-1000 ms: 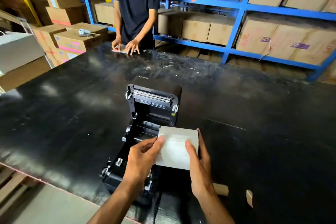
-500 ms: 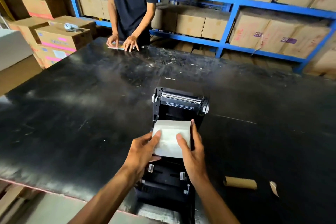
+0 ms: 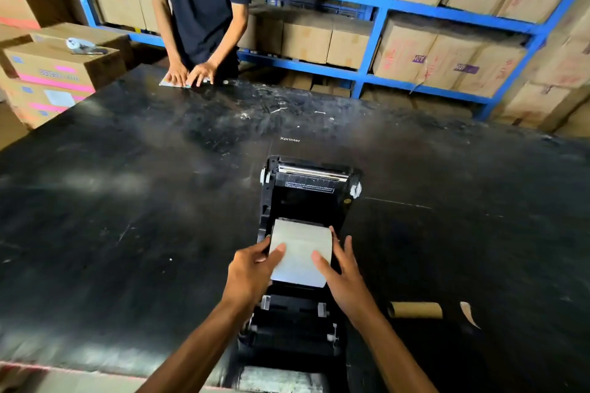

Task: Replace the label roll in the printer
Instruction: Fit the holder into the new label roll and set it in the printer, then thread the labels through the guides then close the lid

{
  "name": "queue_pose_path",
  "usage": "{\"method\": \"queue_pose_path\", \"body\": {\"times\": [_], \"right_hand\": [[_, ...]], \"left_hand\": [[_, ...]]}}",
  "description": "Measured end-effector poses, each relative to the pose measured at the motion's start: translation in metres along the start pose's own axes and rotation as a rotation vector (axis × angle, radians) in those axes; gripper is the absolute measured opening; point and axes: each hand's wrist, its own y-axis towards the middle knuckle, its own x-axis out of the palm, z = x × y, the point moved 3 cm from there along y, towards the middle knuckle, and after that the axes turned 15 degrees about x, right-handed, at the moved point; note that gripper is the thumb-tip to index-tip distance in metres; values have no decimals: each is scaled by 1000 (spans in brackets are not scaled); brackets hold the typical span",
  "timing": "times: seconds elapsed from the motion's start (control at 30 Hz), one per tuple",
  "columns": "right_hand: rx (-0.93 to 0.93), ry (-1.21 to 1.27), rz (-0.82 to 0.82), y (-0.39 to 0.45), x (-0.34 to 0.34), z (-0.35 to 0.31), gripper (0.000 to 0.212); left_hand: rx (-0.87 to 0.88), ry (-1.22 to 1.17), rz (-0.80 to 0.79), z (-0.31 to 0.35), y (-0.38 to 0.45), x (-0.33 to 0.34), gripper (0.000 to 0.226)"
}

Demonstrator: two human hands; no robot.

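Over one open printer (image 3: 306, 198), left hand (image 3: 252, 271) and right hand (image 3: 343, 274) each grip one label roll (image 3: 300, 254), one empty core (image 3: 415, 310) beside

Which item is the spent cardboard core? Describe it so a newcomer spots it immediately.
Start at the black table and find the open printer near its front edge. Right of the printer, past the right hand, the cardboard core lies on its side. It is a bare brown tube, unlike the white label roll or the paper scrap beside it.

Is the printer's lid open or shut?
Open: the printer lid is tipped back, exposing the bay where both hands hold the label roll.
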Motion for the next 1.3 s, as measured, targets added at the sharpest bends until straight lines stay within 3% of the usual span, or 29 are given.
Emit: {"method": "queue_pose_path", "body": {"times": [0.17,0.47,0.63,0.73,0.8,0.87,1.3], "right_hand": [[5,39,-45,1,2,9,60],[6,-47,-55,0,5,15,64],[15,-86,-52,-2,3,15,68],[23,-42,52,-3,-2,15,62],[-8,57,212,-6,-6,13,44],[-38,95,354,-10,-6,14,19],[-17,12,447,-24,8,34,35]], "left_hand": [[-11,118,-41,-3,4,1,47],[77,279,14,5,7,1,17],[172,335,11,4,4,-4,14],[218,391,11,1,3,-7,22],[241,422,4,-1,4,-12,28],[262,449,4,-3,3,-15,16],[258,419,-52,-21,-7,-23,16]]}}
